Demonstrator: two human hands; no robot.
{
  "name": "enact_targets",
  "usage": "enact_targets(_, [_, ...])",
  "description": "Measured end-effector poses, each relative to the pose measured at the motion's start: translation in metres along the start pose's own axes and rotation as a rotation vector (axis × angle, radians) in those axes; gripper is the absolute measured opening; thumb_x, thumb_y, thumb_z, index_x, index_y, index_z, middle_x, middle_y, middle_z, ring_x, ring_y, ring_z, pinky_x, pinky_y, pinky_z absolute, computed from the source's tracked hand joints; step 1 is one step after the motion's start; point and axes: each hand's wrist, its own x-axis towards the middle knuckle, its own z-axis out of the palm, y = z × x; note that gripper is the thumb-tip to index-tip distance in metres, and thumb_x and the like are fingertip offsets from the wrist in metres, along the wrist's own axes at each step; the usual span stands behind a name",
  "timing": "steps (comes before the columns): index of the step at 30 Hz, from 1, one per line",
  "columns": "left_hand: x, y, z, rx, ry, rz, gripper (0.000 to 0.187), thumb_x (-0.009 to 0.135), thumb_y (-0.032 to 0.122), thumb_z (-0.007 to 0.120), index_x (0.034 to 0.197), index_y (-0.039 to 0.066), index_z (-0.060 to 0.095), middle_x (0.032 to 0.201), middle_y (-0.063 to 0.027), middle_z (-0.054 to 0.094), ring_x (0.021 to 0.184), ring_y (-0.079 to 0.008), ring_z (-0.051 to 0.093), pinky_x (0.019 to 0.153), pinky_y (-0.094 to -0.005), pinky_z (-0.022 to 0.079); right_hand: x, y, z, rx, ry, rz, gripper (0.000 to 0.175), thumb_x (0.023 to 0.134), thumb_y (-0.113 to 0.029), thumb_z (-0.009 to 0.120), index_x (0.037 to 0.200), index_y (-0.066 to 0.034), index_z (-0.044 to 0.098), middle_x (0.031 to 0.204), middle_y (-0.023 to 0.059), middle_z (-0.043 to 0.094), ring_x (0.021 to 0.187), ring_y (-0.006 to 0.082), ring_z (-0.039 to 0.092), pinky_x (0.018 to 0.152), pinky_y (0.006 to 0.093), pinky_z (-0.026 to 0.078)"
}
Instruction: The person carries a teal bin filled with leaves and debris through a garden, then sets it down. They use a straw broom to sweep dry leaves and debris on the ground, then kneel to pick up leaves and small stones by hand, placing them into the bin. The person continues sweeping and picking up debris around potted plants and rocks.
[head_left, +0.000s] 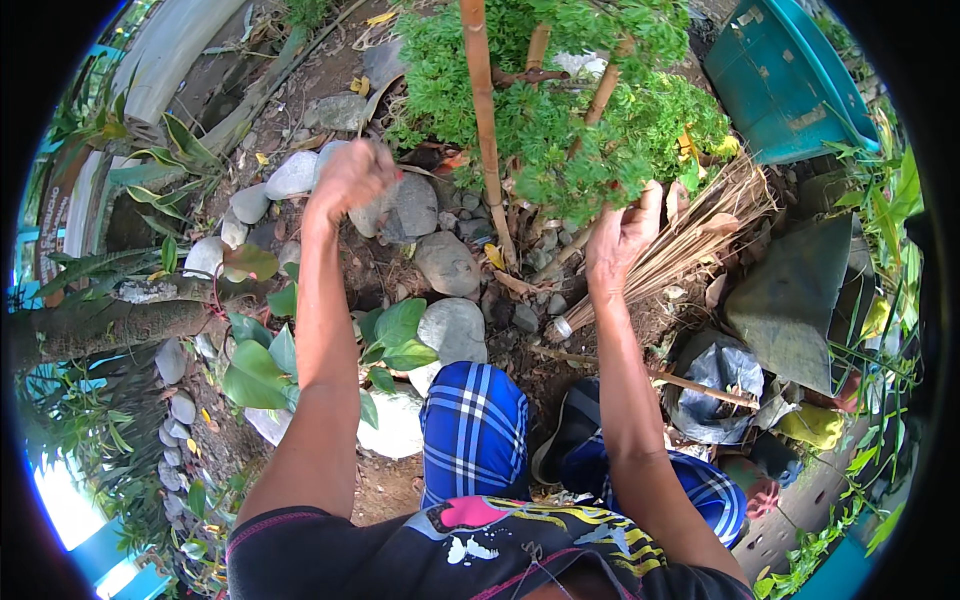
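Observation:
My left hand is raised over grey river stones at the left, its fingers curled and blurred. A thin dry strip rises just above it; I cannot tell whether the hand holds it. My right hand reaches up to the lower edge of a leafy green shrub, fingers bent against the foliage. Leaves partly cover its fingertips, so any grip there is hidden. Beside my right hand, a stick broom lies slanted on the soil, its bound end towards me.
Bamboo stakes stand in the shrub. A teal plastic bin sits at the upper right, above a dark bent sheet and a black plastic bag. A thin stick crosses the bag. Broad-leaved plants grow by my left forearm.

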Motion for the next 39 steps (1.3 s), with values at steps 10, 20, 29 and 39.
enact_targets(10, [0.097, -0.063, 0.037, 0.165, 0.357, -0.407, 0.047, 0.075, 0.026, 0.064, 0.113, 0.005, 0.048, 0.100, -0.0238, 0.058, 0.097, -0.0357, 0.056, 0.082, -0.0441, 0.044, -0.073, -0.002, 0.095, -0.220, -0.860, -0.191, 0.039, 0.072, 0.003, 0.055, 0.110, -0.0041, 0.046, 0.103, 0.0188, 0.051, 0.093, 0.0334, 0.054, 0.080, 0.0400, 0.044])
enact_targets(20, [0.111, -0.120, 0.011, 0.045, 0.463, -0.575, 0.030, 0.081, 0.027, 0.051, 0.096, 0.003, 0.061, 0.102, -0.0217, 0.059, 0.098, -0.0349, 0.056, 0.081, -0.0421, 0.045, -0.082, 0.060, 0.081, -0.429, -0.910, 0.171, 0.060, 0.071, 0.003, 0.059, 0.124, -0.0056, 0.031, 0.117, 0.0227, 0.043, 0.104, 0.0334, 0.051, 0.083, 0.0385, 0.043])
enact_targets(29, [0.138, -0.221, 0.035, -0.004, 0.431, -0.598, 0.037, 0.076, 0.035, 0.053, 0.099, 0.006, 0.061, 0.110, -0.0174, 0.057, 0.103, -0.0335, 0.054, 0.083, -0.0401, 0.044, -0.070, 0.063, 0.113, -0.446, -0.951, 0.273, 0.069, 0.072, 0.003, 0.053, 0.132, -0.0104, 0.021, 0.118, 0.0252, 0.038, 0.104, 0.0393, 0.046, 0.089, 0.0411, 0.039])
enact_targets(39, [0.133, -0.281, 0.062, 0.062, 0.397, -0.485, 0.032, 0.077, 0.027, 0.053, 0.098, 0.005, 0.060, 0.105, -0.0186, 0.058, 0.098, -0.0334, 0.056, 0.081, -0.0401, 0.046, -0.035, 0.104, 0.167, -0.457, -1.228, 0.154, 0.084, 0.071, -0.001, 0.063, 0.137, -0.0142, 0.013, 0.139, 0.0179, 0.025, 0.127, 0.0347, 0.027, 0.103, 0.0376, 0.029])
